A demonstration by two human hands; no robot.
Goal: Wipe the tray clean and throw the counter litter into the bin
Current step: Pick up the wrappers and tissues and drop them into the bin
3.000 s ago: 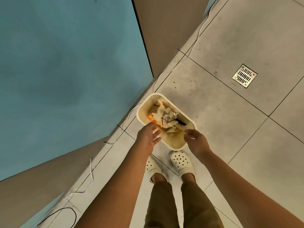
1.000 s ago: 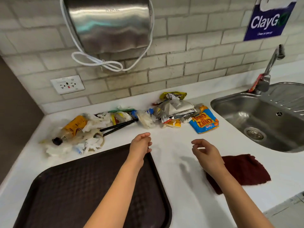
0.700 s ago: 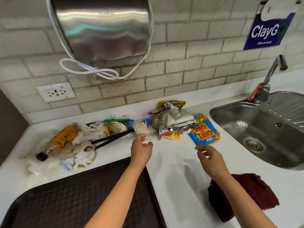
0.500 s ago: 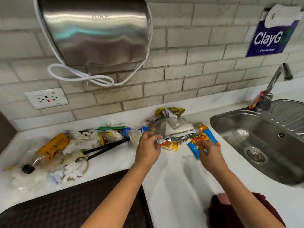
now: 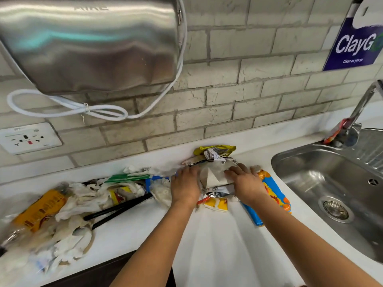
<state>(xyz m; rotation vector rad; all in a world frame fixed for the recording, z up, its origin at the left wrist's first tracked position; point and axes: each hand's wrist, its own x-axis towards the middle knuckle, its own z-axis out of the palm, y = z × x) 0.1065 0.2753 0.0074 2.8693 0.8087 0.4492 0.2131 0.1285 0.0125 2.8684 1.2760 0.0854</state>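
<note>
Both hands reach into the litter pile on the white counter (image 5: 217, 245), just left of the steel sink (image 5: 331, 195). The left hand (image 5: 185, 186) lies palm-down on the pile's left side, the right hand (image 5: 245, 184) on its right; between them sits a crumpled white paper wrapper (image 5: 213, 175), which the fingers of both hands curl onto — how firm the grip is cannot be told. A blue-and-orange snack packet (image 5: 273, 195) lies under the right wrist, nearest the sink. Farther left of the sink: tissues (image 5: 83, 201), black chopsticks (image 5: 118, 210) and a yellow-labelled bottle (image 5: 39, 210). The dark tray (image 5: 99, 274) shows only its edge — at the frame's bottom, left of the forearms.
</note>
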